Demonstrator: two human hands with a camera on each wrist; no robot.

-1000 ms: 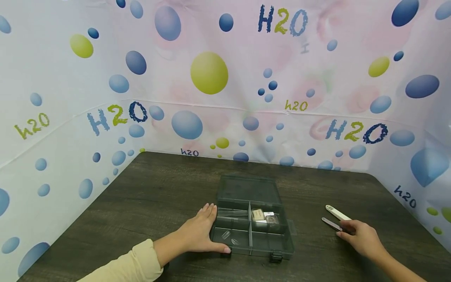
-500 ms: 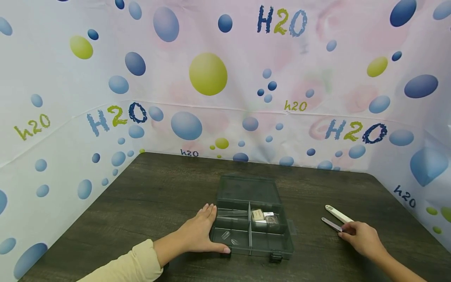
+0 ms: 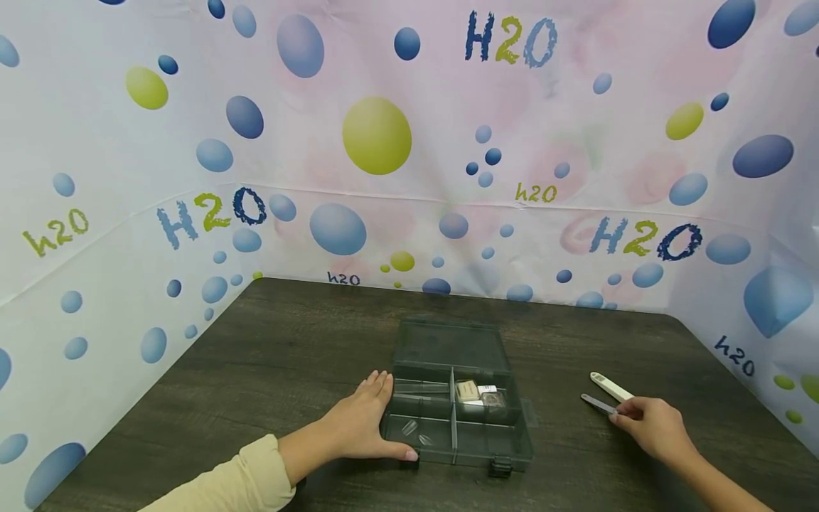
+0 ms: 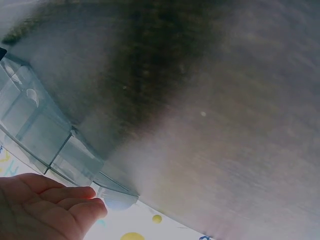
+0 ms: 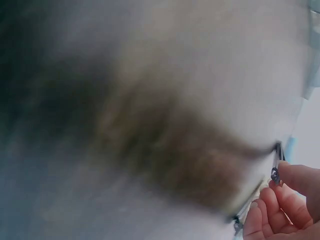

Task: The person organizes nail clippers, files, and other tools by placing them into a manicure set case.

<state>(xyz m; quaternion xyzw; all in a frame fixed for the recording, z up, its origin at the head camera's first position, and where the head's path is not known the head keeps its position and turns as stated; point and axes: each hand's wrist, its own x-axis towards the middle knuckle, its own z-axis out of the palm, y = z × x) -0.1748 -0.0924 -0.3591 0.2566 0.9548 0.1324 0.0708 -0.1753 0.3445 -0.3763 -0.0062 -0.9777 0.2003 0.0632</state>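
Note:
A translucent grey compartment box (image 3: pixel 491 435) lies on the table with its lid (image 3: pixel 451 343) folded back. My left hand (image 3: pixel 361 419) rests against the box's left side, fingers straight, thumb at the front edge. In the left wrist view, its fingers lie beside the clear wall of the box. To the right of the box, my right hand (image 3: pixel 655 427) pinches one end of a slim silver nail clipper (image 3: pixel 596 403) between thumb and index finger. In the right wrist view, the clipper (image 5: pixel 278 152) stands out past the thumb. A cream-coloured strip-shaped tool (image 3: pixel 609 385) lies just behind it, partly hidden by the hand.
Small beige and white packets (image 3: pixel 470 390) sit in the back right compartment. Two small clear pieces (image 3: pixel 409 427) lie in the front left one. Two latches, one a black clip (image 3: pixel 500 466), are at the box's front. A printed curtain (image 3: pixel 377 235) surrounds the dark wooden table (image 3: pixel 307 334).
My right hand has shifted slightly, and the silver nail clipper has moved a little to the left with it. The left hand and the box have kept their places.

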